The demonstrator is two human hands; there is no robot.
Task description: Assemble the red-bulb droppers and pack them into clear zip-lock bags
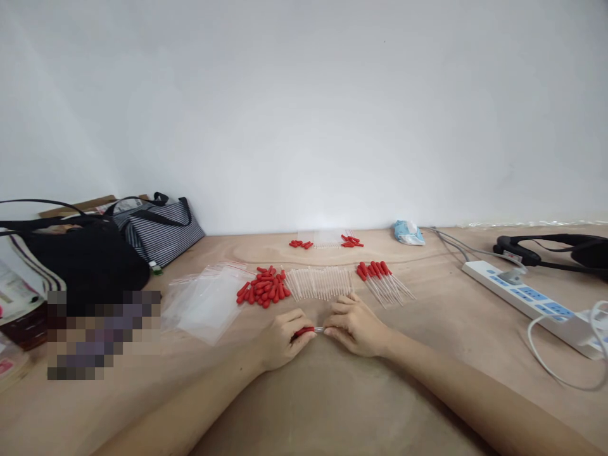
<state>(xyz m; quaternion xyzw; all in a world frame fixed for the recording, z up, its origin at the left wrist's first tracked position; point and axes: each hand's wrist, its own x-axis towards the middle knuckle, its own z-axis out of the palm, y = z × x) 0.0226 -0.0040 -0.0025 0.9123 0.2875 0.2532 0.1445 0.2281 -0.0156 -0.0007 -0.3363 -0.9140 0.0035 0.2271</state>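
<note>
Right at the near middle of the counter (pixel 318 399), two bare hands are almost meeting over one small piece. The left hand (pixel 284 339) has its fingers clamped on a red bulb (pixel 304 330), and the right hand (pixel 355 326) has its fingers pinched on a clear tube (pixel 319 329) that points straight at it. The two parts meet in the little gap between the hands (too small for me to tell how far the tube goes in, sorry).

Just beyond the hands there's a row of clear tubes (pixel 320 283), all lined up side by side. Left of that sits a loose pile of red bulbs (pixel 263 288), and next to it some flat clear plastic bags (pixel 209 307) overlap each other. On the other side, to the right of the row, a fan of red-topped tubes (pixel 384 284) lies with the red ends pointing away.

Further back near the wall (pixel 327 126) are two smaller red clusters (pixel 301 244), with clear plastic between them. A blue-and-white packet (pixel 408 232) sits off to the right, then a white power strip (pixel 527 301) with cables. Far left it's a striped bag (pixel 161 231) beside a black bag (pixel 85 263).
</note>
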